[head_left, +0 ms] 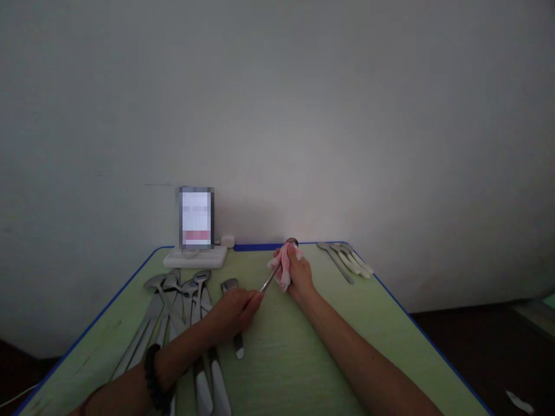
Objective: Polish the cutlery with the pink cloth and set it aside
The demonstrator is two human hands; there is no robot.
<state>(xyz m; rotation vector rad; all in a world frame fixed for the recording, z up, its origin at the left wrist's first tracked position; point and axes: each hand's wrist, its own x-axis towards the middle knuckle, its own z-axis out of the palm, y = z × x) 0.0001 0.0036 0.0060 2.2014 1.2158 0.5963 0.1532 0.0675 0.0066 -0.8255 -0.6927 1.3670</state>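
My left hand (236, 312) is closed, pinching the handle end of a metal spoon (269, 281) that slants up toward the table's far edge. My right hand (297, 271) is closed round a pink cloth (282, 268) wrapped about the spoon's upper part; the bowl tip (292, 241) peeks out above the cloth. A dark band sits on my left wrist (152, 370).
A heap of several metal spoons (182, 306) lies on the left of the green, blue-edged table (303, 358). A smaller row of spoons (344, 259) lies at the far right. A white stand (195, 256) with a blurred screen (196, 218) stands against the wall.
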